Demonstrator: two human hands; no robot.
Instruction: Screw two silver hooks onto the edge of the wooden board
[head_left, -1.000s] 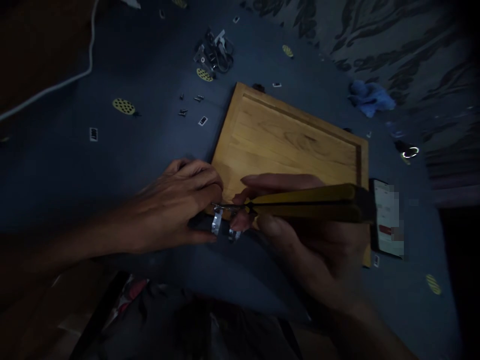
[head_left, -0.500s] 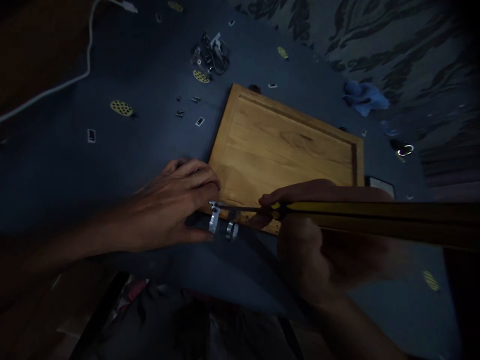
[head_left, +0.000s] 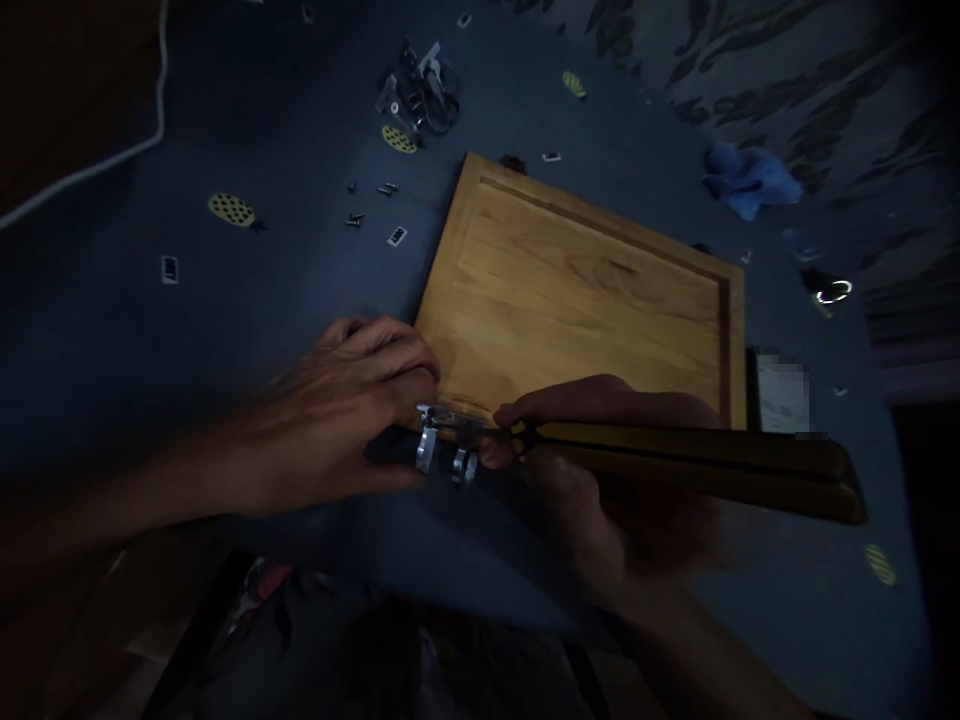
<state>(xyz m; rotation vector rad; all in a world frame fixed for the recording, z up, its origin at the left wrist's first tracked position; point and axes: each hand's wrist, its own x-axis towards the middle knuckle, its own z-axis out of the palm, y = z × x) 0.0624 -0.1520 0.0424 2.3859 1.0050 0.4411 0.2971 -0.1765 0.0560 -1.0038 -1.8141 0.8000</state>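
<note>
A framed wooden cabinet door (head_left: 585,270) lies flat on the blue tabletop. On its near edge sit metal hinge parts (head_left: 425,448), a shiny arm and a second curved piece beside it. My left hand (head_left: 360,400) is closed over the door's near-left corner, fingers on top, thumb extended below beside the hinge. A screwdriver (head_left: 697,460) with a long yellow-and-black handle is in my right hand (head_left: 585,480), thumb and fingers around its front end. Its shaft points left at the hinge; the exact contact of the tip is too dark to make out.
Several small screws (head_left: 355,220) lie left of the door, with a pile of metal hinges (head_left: 424,95) behind them. A blue cloth (head_left: 754,180) is at the back right. A phone-like flat object (head_left: 780,390) sits right of the door. A white cable (head_left: 161,90) runs along the left.
My right hand and the screwdriver have moved left, closer to the hinge, and the handle's rounded end now shows. My left hand stays at the corner. The view has shifted slightly.
</note>
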